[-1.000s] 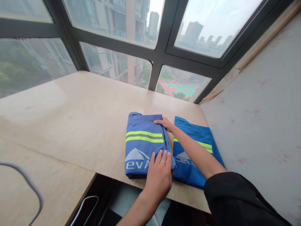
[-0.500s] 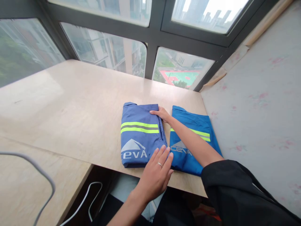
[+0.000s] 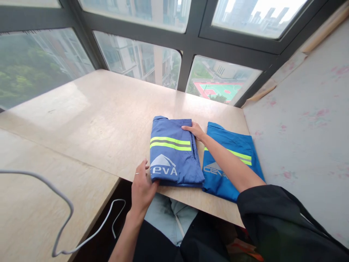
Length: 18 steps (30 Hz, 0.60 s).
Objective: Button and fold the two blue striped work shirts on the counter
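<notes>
A folded violet-blue work garment [image 3: 174, 160] lies flat on the pale countertop, with yellow-green and grey stripes and a white CEVA logo facing up. At its far right corner, my right hand [image 3: 195, 130] grips the edge, thumb on top and the other fingers mostly hidden. My left hand [image 3: 141, 185] is at the near left corner. Its thumb touches the front edge, while the other fingers curve beside the left side, spread from the thumb. A second folded garment [image 3: 215, 182], brighter blue with the same stripes and logo, lies to the right, partly covered by my right forearm.
Dark-framed windows [image 3: 188, 69] border the back of the countertop [image 3: 114, 109]. A wall with floral paper [image 3: 300, 145] rises on the right. At the lower left, a grey-white cable [image 3: 68, 203] loops over the counter edge, near a dark gap.
My left hand has moved left, from over the garment's near right part to its near left corner. My right hand stays at the far right corner. The camera view has shifted slightly.
</notes>
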### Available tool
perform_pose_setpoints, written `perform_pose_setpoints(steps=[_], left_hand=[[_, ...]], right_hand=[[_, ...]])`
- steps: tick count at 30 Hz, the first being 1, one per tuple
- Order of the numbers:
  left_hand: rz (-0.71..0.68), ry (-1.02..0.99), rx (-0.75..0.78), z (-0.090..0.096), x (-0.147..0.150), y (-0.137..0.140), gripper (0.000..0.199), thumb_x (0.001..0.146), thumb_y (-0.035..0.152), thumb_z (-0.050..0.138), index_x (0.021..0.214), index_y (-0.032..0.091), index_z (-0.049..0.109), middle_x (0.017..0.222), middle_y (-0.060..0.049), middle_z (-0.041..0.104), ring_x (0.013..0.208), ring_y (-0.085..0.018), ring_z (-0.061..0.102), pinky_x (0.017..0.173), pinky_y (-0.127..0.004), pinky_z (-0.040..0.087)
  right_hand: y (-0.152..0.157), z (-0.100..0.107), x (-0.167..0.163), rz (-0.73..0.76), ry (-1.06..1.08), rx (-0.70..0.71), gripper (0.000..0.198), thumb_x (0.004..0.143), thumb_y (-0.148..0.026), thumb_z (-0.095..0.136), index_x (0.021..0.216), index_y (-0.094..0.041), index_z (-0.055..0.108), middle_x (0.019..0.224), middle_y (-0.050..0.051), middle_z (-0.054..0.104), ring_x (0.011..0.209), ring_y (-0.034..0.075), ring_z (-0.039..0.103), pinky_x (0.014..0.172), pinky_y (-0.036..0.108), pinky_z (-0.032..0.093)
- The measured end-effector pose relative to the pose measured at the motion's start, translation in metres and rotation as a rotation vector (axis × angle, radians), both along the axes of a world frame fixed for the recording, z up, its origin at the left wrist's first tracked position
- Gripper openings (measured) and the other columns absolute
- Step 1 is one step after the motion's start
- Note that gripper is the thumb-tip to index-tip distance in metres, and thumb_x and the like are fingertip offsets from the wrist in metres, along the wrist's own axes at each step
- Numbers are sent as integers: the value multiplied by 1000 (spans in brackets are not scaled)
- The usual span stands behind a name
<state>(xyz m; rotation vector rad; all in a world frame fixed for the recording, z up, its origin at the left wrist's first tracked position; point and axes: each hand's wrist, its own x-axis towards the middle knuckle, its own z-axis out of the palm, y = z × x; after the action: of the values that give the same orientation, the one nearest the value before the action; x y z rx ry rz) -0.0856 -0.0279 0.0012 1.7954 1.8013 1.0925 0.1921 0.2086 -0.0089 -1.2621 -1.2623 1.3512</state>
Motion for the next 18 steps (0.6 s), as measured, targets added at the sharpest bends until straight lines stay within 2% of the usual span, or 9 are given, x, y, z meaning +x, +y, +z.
perform_pose_setpoints(steps=[3,5,8,10,12,14,18], left_hand=[[33,-38,-23,2,-3,3,46,81,24,57,127,17,57,114,-12,66,101,-27,65,84,-39,55],[97,-78,-42,1,-8,-1,39,81,23,55,119,17,62,105,-11,68,93,-25,66,79,-36,56],[228,-89,-36,-2,-13,-7,41,79,22,56,119,15,63,94,-8,66,79,-20,65,72,-31,55],[279,-16,-4,-3,-14,-10,45,79,19,55,124,14,61,89,-6,63,74,-19,61,68,-30,53],[270,89,38,-4,-13,-12,48,81,16,53,129,15,60,90,-6,61,77,-20,60,69,-31,51],[203,166,89,-6,-12,-14,47,84,14,50,129,16,60,97,-9,60,85,-22,60,74,-33,51],[92,114,126,-9,-14,-21,43,88,14,46,127,19,64,111,-12,57,97,-23,60,86,-36,50]], right_hand=[[0,-2,1,-27,-30,24,43,58,-36,87,93,-16,69,94,5,76,87,23,70,85,38,57],[-1,-3,1,-34,-44,35,45,57,-36,87,92,-16,69,93,6,76,87,23,70,85,39,57],[-2,-4,1,-21,-43,60,47,56,-38,88,93,-16,68,95,6,76,89,24,70,86,40,57],[-2,-3,2,-12,-40,73,48,57,-40,87,94,-16,68,98,6,76,90,24,70,86,39,56],[-2,-3,2,-12,-42,82,49,57,-42,87,95,-17,68,99,7,75,91,24,69,86,39,56],[-2,-3,2,-11,-55,92,49,58,-42,86,95,-17,67,99,7,75,90,24,70,85,39,57],[-2,-5,0,-13,-95,121,45,62,-44,84,94,-17,67,98,7,75,90,25,69,85,40,57]])
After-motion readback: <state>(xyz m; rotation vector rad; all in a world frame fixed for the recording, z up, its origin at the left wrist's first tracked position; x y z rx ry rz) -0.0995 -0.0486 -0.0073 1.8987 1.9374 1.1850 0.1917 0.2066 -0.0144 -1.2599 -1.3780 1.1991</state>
